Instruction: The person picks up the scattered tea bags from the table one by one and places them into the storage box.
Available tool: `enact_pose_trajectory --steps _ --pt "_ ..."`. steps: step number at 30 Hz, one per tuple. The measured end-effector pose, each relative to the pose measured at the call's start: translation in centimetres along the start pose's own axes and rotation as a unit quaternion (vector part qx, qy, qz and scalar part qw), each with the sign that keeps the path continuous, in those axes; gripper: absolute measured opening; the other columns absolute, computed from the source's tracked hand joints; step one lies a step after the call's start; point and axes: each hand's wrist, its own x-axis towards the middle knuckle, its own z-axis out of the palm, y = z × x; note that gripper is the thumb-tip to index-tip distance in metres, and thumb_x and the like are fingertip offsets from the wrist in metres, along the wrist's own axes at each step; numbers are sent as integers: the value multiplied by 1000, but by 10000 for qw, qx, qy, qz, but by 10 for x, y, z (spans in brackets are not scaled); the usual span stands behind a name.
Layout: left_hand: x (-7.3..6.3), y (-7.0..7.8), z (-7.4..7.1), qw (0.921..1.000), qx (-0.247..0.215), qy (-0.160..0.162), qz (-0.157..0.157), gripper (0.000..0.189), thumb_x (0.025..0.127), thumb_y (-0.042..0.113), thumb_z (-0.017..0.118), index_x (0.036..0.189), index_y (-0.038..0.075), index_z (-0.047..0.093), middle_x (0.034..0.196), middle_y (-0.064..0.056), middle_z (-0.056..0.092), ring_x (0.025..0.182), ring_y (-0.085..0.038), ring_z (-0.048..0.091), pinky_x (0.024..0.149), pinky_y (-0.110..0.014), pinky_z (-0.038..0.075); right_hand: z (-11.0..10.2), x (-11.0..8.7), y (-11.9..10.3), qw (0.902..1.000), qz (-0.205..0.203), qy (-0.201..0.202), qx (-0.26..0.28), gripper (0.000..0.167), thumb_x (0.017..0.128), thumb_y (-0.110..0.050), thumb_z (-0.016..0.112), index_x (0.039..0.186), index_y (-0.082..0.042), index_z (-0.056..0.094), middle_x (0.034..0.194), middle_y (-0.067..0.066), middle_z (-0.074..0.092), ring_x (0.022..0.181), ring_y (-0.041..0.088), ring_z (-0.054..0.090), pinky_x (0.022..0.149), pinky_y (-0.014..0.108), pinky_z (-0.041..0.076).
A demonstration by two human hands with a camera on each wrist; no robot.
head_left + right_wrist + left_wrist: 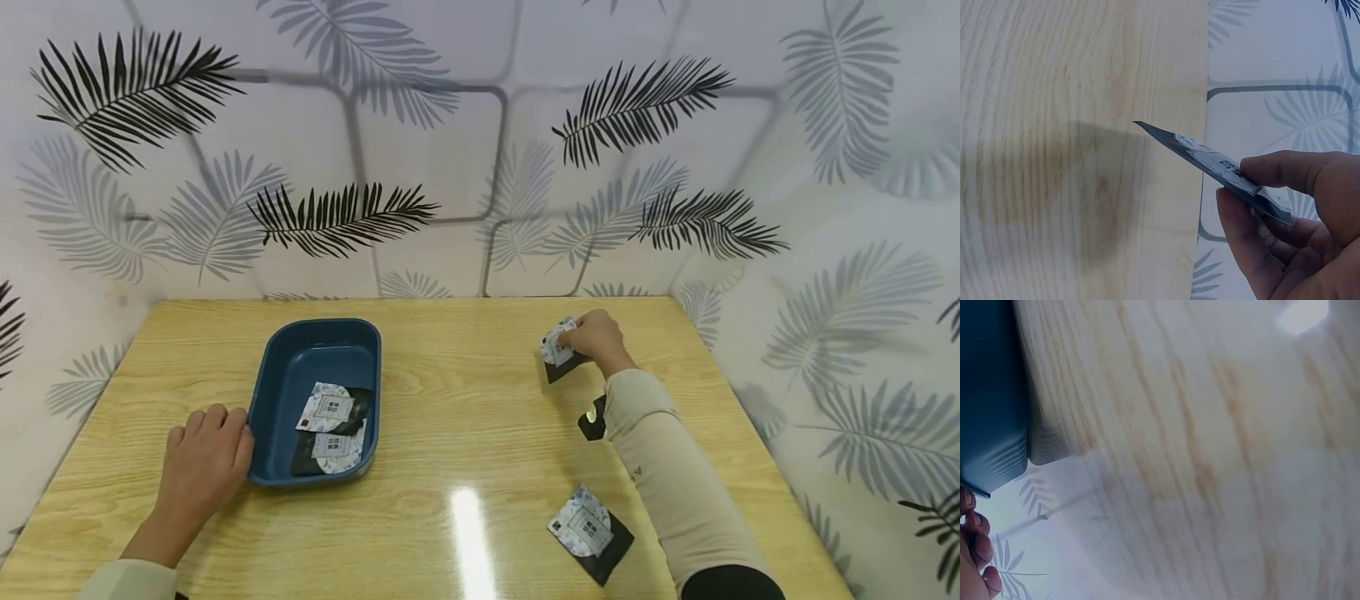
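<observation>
My right hand (pixel 597 339) pinches a black-and-white sachet (pixel 1210 164) between thumb and fingers, above the table's far right. In the right wrist view, this sachet is tilted and seen nearly edge-on. At the left, my left hand (pixel 206 458) grips the left rim of a dark blue plastic tub (pixel 262 400) with curled fingers (pixel 982 547); its thumb is hidden in the left wrist view. Two similar sachets overlap inside the tub, the upper sachet (pixel 335 408) partly covering the lower sachet (pixel 337 450). Another sachet (pixel 591 533) lies near the front right.
A small black object (pixel 592 423) with a shiny spot shows beside the right sleeve, partly hidden by it. The wooden table (pixel 450 400) ends at a wall (pixel 465 150) with a leaf pattern. Light glares off the tabletop near the front.
</observation>
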Motion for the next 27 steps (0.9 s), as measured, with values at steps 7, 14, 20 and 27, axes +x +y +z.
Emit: enact_pose_trajectory --steps 7,14,20,27 --pt "1 -1 1 10000 -4 -44 -35 17 96 14 49 81 6 48 80 -11 45 71 -29 39 62 -40 24 -1 -5 -11 9998 -158 38 -114 25 88 -21 69 93 3 71 87 11 70 58 10 58 59 26 53" --pt "0 -1 1 9999 13 -92 -51 17 96 14 49 81 6 49 80 -11 46 71 -28 40 62 -40 24 0 -5 -19 9992 -271 42 -274 19 85 -20 70 77 -4 65 70 2 60 55 10 53 52 22 45" --pt "-1 -1 2 9999 33 -105 -40 17 97 14 49 82 6 49 80 -11 46 71 -28 39 62 -40 24 1 -3 -26 9984 -398 -8 -400 43 84 -20 71 58 -16 37 50 -7 40 46 9 39 49 25 36" --pt "-1 -1 2 10000 21 -51 -26 17 96 14 49 82 6 48 80 -11 45 72 -28 40 62 -40 24 1 -8 -33 9963 -628 67 -584 22 85 -22 71 72 -6 63 62 -4 55 57 12 50 54 25 40"
